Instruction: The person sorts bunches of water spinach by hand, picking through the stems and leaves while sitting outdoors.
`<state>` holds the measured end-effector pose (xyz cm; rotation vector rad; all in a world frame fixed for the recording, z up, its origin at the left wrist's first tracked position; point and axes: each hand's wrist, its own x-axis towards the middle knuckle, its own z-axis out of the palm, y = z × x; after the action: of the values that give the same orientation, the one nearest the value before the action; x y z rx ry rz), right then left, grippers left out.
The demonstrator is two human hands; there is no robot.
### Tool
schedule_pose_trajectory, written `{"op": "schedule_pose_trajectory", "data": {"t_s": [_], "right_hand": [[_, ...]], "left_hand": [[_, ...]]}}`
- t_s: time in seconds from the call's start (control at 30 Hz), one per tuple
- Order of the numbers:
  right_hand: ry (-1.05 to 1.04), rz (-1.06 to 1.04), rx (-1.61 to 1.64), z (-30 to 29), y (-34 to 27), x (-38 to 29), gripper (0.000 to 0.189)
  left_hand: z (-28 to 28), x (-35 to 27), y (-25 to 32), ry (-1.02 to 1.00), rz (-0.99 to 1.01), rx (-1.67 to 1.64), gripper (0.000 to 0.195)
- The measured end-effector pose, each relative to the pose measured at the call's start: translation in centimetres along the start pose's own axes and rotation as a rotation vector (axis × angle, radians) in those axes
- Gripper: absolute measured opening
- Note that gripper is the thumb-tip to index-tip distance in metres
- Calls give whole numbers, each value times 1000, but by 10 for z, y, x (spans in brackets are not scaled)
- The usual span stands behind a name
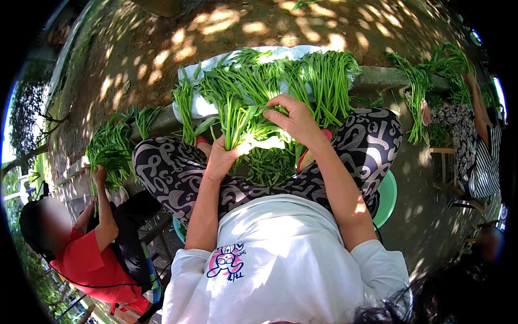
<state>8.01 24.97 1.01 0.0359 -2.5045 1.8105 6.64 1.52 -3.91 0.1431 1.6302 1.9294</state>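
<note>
My left hand (220,160) grips a bunch of leafy green stems (231,125), which look like water spinach, above my lap. Thumb and fingers of my right hand (294,120) pinch a green leaf at the bunch's upper right. Sunlight washes out part of the bunch near my left thumb. Beyond my hands, rows of similar green stems (327,87) lie on a white cloth (204,107). Between my feet is a heap of loose green leaves (269,166), partly hidden by my arms and the bunch.
A light green basin (386,198) stands beside my right thigh. At left, a person in a red shirt (91,271) handles more greens (107,141). Another person at right, in striped clothing (485,166), holds long stems (419,93). A concrete curb (382,77) runs beneath the cloth.
</note>
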Motion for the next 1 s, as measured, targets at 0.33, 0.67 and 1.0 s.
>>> {"op": "schedule_pose_trajectory", "data": {"t_s": [0.33,0.67,1.0], "right_hand": [[16,-76,-72,4,5,7,30],[-28,-295,-476,15,-8,-8,17],[-161,-362,-526,17,-2,-16,22]], "left_hand": [[7,1,-1,-4,55,93,26],[-1,5,-11,36,63,137,26],[-4,11,-5,184,51,-82,38]]}}
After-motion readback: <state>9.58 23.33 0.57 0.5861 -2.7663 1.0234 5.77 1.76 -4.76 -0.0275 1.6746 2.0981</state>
